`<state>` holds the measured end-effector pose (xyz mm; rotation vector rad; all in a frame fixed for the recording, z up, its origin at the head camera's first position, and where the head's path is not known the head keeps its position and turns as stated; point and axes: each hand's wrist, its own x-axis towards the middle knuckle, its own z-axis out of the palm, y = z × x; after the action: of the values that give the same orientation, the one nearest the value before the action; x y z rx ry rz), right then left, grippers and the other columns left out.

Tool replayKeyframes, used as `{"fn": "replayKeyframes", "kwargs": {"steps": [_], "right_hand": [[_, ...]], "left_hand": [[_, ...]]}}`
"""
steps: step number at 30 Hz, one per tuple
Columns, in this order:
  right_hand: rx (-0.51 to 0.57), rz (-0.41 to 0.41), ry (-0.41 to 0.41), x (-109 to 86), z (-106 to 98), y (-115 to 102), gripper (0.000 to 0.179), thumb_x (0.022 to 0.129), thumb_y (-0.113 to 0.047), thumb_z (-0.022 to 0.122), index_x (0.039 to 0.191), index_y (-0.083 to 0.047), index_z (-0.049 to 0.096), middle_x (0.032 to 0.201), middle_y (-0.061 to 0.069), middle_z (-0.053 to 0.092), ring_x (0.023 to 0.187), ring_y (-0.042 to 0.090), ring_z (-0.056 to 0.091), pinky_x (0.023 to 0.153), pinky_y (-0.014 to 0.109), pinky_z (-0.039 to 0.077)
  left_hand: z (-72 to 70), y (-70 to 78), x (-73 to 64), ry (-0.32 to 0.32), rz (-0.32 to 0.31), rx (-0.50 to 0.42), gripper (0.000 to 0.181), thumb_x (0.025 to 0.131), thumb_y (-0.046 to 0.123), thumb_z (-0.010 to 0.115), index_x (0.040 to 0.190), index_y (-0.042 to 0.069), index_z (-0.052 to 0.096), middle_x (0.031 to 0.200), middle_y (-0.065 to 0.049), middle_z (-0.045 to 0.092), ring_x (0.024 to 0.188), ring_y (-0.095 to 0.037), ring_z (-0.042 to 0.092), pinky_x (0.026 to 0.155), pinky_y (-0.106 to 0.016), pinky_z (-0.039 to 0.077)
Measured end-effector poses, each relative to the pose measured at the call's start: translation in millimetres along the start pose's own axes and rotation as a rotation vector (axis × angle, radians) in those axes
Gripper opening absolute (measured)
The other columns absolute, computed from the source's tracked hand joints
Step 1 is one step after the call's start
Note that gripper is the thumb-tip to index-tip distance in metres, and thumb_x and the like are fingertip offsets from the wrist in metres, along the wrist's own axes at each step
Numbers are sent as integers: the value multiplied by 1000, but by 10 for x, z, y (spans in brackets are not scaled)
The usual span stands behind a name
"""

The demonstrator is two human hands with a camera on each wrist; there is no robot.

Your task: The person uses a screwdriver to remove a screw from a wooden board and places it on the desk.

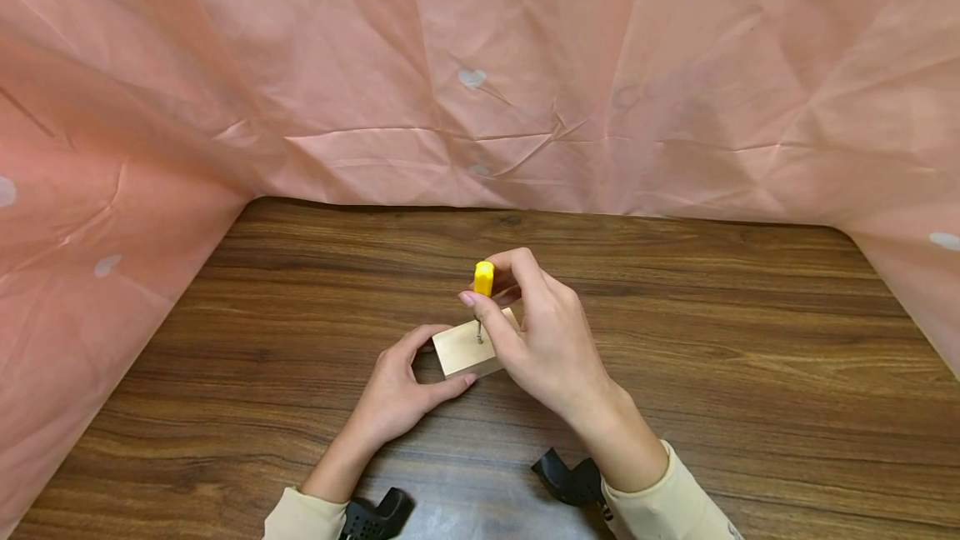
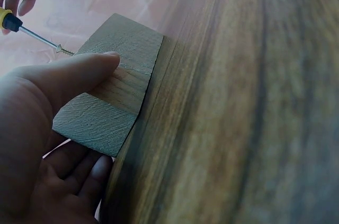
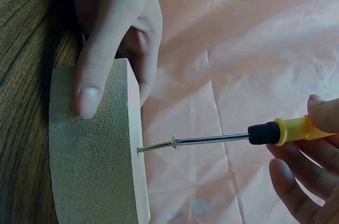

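Observation:
A pale wooden block point(image 1: 459, 350) lies on the brown table. My left hand point(image 1: 395, 390) grips its left end, the thumb on the near side and the fingers at the far side. A screw point(image 3: 157, 146) stands upright in the block's top face, most of its thread still showing. The tip of a screwdriver point(image 3: 212, 139) meets the screw's head, its metal shaft in line with the screw. My right hand point(image 1: 551, 332) pinches the screwdriver's yellow handle point(image 1: 483, 280) between thumb and fingers above the block. In the left wrist view the block point(image 2: 119, 83) shows its end and side.
The wood-grain table point(image 1: 750, 340) spreads around both hands. A pink cloth point(image 1: 360, 90) with pale hearts hangs along the back and both sides. Black wrist-worn devices point(image 1: 570, 477) sit beneath the beige sleeves point(image 1: 663, 494).

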<state>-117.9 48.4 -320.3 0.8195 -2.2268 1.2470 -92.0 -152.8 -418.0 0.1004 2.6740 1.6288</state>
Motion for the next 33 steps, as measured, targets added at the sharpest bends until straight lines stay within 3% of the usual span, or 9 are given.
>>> {"fn": "replayKeyframes", "kwargs": {"steps": [15,26,33], "right_hand": [[-3,-23,1,0,3,-6,23,97,-10,80,113,-7,64,94,1,75,90,14,73,80,30,62],[9,-72,28,8,16,3,21,94,-10,82,110,-7,70,96,2,64,89,13,68,77,30,61],[0,-69,27,2,11,4,27,95,-11,82,118,-5,70,98,2,67,90,13,68,79,28,61]], "left_hand": [[-1,3,-1,3,4,4,54,79,28,97,127,32,72,119,9,75,112,-13,66,108,-45,47],[0,4,5,5,8,3,54,79,27,97,126,33,72,121,10,75,114,-14,66,109,-45,46],[5,5,2,6,4,6,54,79,27,97,127,32,72,120,9,75,113,-14,66,108,-45,46]]}}
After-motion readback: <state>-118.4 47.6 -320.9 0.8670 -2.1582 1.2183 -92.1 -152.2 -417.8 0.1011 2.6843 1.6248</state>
